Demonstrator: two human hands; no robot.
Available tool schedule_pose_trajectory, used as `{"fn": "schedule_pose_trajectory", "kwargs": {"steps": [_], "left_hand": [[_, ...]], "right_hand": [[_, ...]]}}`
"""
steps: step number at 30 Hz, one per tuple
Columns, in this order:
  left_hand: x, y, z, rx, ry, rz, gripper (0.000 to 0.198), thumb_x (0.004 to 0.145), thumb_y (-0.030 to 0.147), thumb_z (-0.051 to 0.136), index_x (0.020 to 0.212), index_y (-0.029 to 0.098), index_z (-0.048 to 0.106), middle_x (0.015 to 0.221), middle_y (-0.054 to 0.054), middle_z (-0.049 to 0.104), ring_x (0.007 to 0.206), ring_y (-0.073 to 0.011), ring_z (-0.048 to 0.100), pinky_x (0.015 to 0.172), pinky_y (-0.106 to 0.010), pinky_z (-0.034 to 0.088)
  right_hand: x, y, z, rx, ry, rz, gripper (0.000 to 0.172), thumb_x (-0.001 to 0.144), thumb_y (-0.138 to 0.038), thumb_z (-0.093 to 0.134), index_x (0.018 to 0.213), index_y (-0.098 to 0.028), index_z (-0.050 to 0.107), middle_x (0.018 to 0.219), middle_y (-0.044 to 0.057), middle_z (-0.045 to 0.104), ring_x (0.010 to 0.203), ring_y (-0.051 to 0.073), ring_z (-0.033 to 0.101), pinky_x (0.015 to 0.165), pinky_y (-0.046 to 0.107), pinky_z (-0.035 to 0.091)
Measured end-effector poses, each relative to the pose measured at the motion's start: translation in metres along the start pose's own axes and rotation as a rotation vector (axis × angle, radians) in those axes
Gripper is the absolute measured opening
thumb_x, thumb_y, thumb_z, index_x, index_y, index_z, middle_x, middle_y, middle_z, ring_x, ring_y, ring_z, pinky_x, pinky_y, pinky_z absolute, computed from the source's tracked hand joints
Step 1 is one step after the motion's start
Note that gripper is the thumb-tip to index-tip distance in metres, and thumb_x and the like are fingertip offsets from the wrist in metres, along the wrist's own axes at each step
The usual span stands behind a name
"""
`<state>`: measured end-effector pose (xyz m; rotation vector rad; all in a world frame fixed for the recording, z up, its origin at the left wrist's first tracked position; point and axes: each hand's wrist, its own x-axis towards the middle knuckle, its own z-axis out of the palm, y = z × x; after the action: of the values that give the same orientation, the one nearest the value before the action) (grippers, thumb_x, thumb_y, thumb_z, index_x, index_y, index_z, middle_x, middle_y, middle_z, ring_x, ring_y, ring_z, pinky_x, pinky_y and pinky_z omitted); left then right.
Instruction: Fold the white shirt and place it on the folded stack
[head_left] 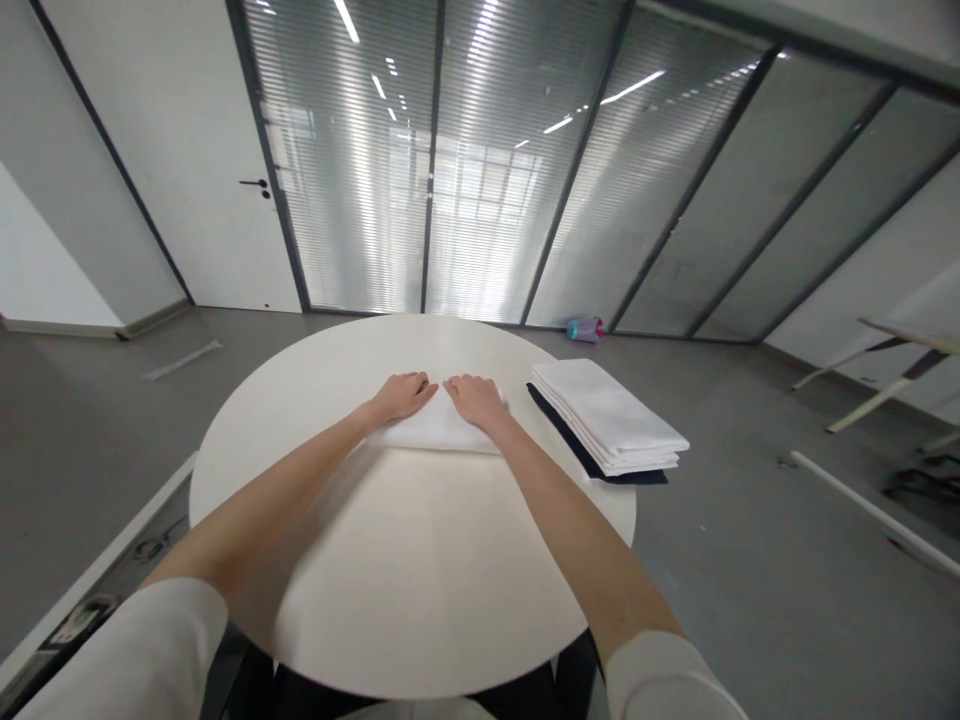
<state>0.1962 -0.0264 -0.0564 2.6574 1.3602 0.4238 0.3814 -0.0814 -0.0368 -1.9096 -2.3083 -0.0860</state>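
My left hand (401, 396) and my right hand (476, 402) lie flat on a folded white cloth (433, 430), side by side near its far edge. The fingertips nearly meet, and neither hand visibly grips the cloth. The cloth sits on a round white table (420, 590), towards the far side. To the right of my right hand is a neat stack of folded white cloths (607, 415), resting on a dark navy cloth (596, 468). Neither hand touches the stack.
A blue and pink bottle (584, 329) lies on the grey floor beyond the table. Behind it runs a glass partition with blinds (480, 170), beside a white door (180, 170). A folding table (892, 370) and a white pole (874, 510) are at the right.
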Motion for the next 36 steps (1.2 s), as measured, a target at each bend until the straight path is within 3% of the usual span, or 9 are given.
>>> {"fn": "schedule_pose_trajectory", "kwargs": {"steps": [3,7,11,15,20,23,28,33,36], "left_hand": [[0.007,-0.01,-0.005,-0.055,-0.042,-0.01,0.045,0.097,0.054,0.042,0.097,0.018,0.069,0.1,-0.013,0.073,0.093,-0.0269,0.067,0.079,-0.031,0.045],[0.016,-0.02,-0.011,-0.149,-0.128,0.057,0.046,0.093,0.058,0.046,0.081,0.019,0.067,0.088,-0.012,0.071,0.083,-0.0268,0.066,0.071,-0.03,0.042],[0.028,-0.025,-0.011,-0.109,-0.158,0.081,0.044,0.095,0.056,0.041,0.082,0.021,0.063,0.08,-0.008,0.069,0.078,-0.0255,0.065,0.071,-0.03,0.04],[0.037,-0.032,-0.002,-0.163,-0.152,0.051,0.036,0.093,0.053,0.047,0.083,0.021,0.061,0.081,-0.007,0.068,0.078,-0.0243,0.064,0.07,-0.03,0.04],[0.026,-0.036,0.016,-0.211,-0.023,0.038,0.038,0.093,0.054,0.047,0.096,0.019,0.062,0.092,-0.009,0.067,0.09,-0.0253,0.063,0.084,-0.033,0.045],[0.02,-0.036,0.018,-0.164,0.06,0.052,0.04,0.094,0.054,0.044,0.096,0.019,0.064,0.099,-0.012,0.065,0.101,-0.027,0.062,0.096,-0.037,0.042],[0.026,-0.043,-0.003,-0.299,-0.15,-0.043,0.045,0.083,0.063,0.055,0.081,0.02,0.068,0.086,-0.009,0.07,0.082,-0.0249,0.064,0.074,-0.03,0.045],[0.026,-0.052,-0.026,-0.557,-0.413,-0.03,0.04,0.059,0.059,0.079,0.068,0.021,0.072,0.071,-0.004,0.071,0.065,-0.0203,0.061,0.056,-0.026,0.039],[0.026,-0.047,-0.045,-0.556,-0.436,-0.012,0.036,0.054,0.055,0.082,0.06,0.021,0.068,0.061,-0.002,0.065,0.059,-0.0184,0.056,0.053,-0.025,0.035]], "right_hand": [[0.006,0.016,0.005,0.046,-0.089,-0.009,0.051,0.107,-0.046,0.025,0.114,-0.018,0.067,0.12,0.014,0.069,0.112,0.024,0.063,0.097,0.036,0.043],[0.012,0.028,0.004,0.112,-0.076,-0.097,0.039,0.106,-0.045,0.035,0.116,-0.02,0.063,0.12,0.011,0.069,0.11,0.023,0.064,0.091,0.03,0.044],[0.022,0.029,0.007,0.127,-0.09,-0.04,0.035,0.105,-0.045,0.038,0.121,-0.021,0.057,0.119,0.011,0.069,0.106,0.026,0.066,0.085,0.032,0.045],[0.026,0.027,0.021,0.12,-0.075,0.036,0.037,0.105,-0.046,0.034,0.122,-0.02,0.056,0.123,0.012,0.067,0.11,0.027,0.063,0.088,0.034,0.045],[0.021,0.022,0.032,0.008,0.003,-0.002,0.043,0.105,-0.045,0.029,0.126,-0.019,0.056,0.123,0.016,0.064,0.116,0.029,0.058,0.095,0.041,0.044],[0.026,0.028,0.025,0.024,-0.053,0.011,0.05,0.106,-0.047,0.024,0.123,-0.02,0.062,0.124,0.017,0.065,0.115,0.031,0.06,0.096,0.044,0.044],[0.037,0.059,0.011,0.232,-0.248,0.095,0.058,0.095,-0.067,0.043,0.107,-0.018,0.071,0.117,0.015,0.071,0.106,0.03,0.066,0.091,0.04,0.047],[0.038,0.078,0.01,0.441,-0.434,-0.021,0.043,0.084,-0.057,0.067,0.089,-0.015,0.073,0.093,0.006,0.075,0.084,0.02,0.067,0.068,0.024,0.045],[0.042,0.076,-0.003,0.417,-0.442,-0.034,0.039,0.082,-0.054,0.069,0.082,-0.015,0.071,0.083,0.004,0.073,0.076,0.018,0.064,0.063,0.024,0.041]]}}
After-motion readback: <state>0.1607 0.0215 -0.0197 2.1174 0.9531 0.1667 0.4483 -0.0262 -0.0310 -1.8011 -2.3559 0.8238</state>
